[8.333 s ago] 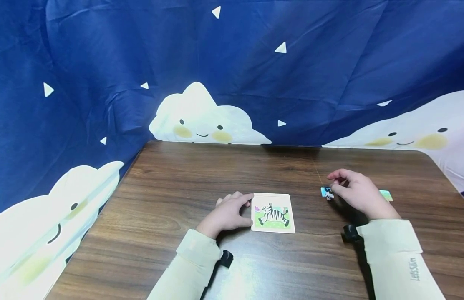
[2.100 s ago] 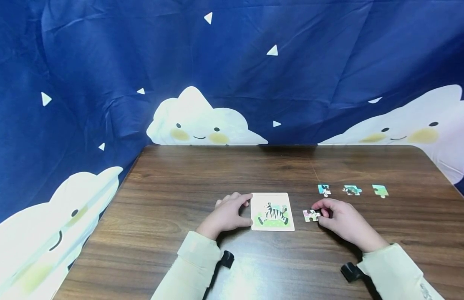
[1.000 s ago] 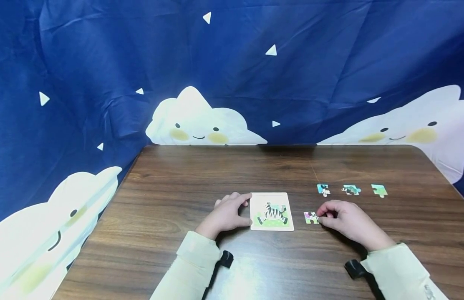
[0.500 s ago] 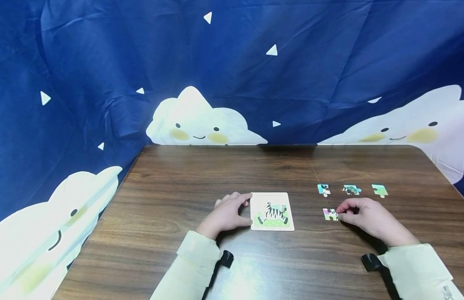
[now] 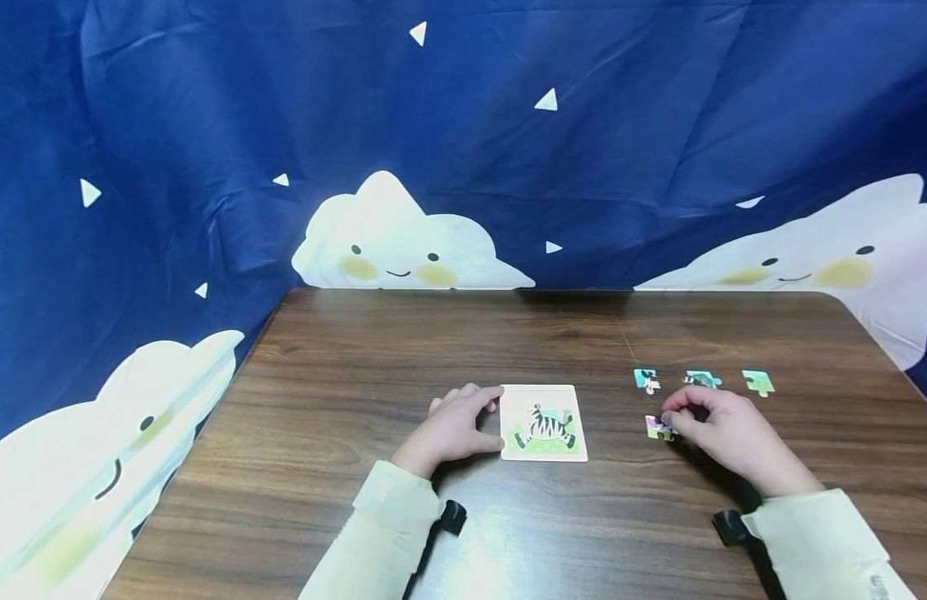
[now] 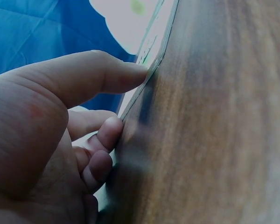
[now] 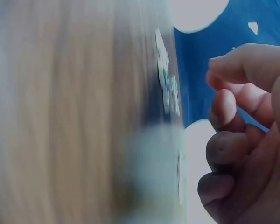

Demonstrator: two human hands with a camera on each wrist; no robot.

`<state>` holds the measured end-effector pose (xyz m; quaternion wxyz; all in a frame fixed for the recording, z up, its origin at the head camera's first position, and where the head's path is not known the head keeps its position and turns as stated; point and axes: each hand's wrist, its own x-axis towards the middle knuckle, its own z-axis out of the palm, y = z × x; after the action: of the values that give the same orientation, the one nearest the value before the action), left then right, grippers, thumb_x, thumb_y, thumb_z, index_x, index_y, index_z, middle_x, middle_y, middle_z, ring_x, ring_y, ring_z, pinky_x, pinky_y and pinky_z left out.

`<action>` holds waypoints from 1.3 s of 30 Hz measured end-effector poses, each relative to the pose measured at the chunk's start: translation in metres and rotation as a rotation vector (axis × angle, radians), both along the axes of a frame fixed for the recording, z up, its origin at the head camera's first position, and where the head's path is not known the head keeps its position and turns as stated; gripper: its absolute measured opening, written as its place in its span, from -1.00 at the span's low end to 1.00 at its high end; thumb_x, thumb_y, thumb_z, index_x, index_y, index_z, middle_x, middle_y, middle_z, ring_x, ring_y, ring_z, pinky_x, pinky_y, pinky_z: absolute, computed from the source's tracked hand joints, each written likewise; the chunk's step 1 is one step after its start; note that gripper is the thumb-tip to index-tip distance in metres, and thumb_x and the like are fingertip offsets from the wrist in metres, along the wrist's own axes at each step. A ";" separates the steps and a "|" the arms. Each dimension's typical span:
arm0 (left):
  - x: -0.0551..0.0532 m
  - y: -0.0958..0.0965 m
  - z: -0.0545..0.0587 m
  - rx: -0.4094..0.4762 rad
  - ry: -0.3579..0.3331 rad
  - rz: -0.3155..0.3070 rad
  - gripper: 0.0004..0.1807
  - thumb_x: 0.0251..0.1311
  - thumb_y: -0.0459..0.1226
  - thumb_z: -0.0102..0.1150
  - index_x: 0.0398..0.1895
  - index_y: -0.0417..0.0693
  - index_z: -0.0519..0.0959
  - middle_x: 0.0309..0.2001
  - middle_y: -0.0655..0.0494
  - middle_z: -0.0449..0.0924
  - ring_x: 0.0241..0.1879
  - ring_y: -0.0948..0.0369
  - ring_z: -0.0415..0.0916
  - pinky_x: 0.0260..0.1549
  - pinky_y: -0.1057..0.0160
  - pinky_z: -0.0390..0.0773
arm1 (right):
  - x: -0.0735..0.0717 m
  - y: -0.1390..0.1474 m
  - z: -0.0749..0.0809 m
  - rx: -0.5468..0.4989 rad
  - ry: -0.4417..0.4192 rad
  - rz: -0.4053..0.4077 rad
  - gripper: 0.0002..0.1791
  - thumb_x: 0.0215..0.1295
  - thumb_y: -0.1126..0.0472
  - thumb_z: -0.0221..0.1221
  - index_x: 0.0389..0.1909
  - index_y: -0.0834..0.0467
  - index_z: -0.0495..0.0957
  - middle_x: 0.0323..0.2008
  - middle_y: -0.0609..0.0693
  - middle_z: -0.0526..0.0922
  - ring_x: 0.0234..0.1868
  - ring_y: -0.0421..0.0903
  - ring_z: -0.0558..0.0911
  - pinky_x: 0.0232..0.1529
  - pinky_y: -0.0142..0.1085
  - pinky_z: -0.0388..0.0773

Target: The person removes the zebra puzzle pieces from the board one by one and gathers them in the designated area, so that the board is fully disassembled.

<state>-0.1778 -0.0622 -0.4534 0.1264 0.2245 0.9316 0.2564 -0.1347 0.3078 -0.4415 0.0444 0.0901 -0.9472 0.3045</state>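
Note:
A square puzzle board [image 5: 542, 398] with a zebra picture lies on the table, its upper left area pale. My left hand [image 5: 454, 427] rests at its left side, thumb and index finger touching the two left corners. The left wrist view has the thumb [image 6: 112, 72] against the board's edge [image 6: 165, 42]. My right hand [image 5: 722, 429] is just above a small puzzle piece [image 5: 653, 427] with pink, green and black-and-white print, partly hidden by the fingers. In the right wrist view the fingertips [image 7: 222, 108] are loosely bent, off the table and holding nothing.
Behind the right hand, three more puzzle pieces lie in a row: a blue one with zebra print [image 5: 646, 379], a blue-green one [image 5: 701, 379] and a green one [image 5: 759, 382]. The brown wooden table [image 5: 373, 350] ends at a blue curtain [image 5: 463, 100] with white clouds.
The pink-and-green piece has left the board. My right hand slid it rightward across the table, below the row, and has now lifted off it. My left hand has stayed at the board.

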 end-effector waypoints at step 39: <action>0.000 -0.001 0.002 -0.005 0.006 0.000 -0.16 -0.03 -0.06 0.40 0.43 0.09 0.40 -0.07 0.29 0.46 -0.05 0.21 0.34 -0.12 0.14 0.20 | -0.040 -0.145 -0.004 0.119 -0.191 0.191 -0.67 0.09 0.15 0.27 -0.08 0.12 0.64 -0.52 -0.11 0.44 -0.55 -0.16 0.39 -0.49 -0.26 0.30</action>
<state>-0.1781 -0.0632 -0.4516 0.1239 0.2249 0.9326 0.2536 -0.1749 0.1625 -0.4456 -0.0803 0.1528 -0.9506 0.2579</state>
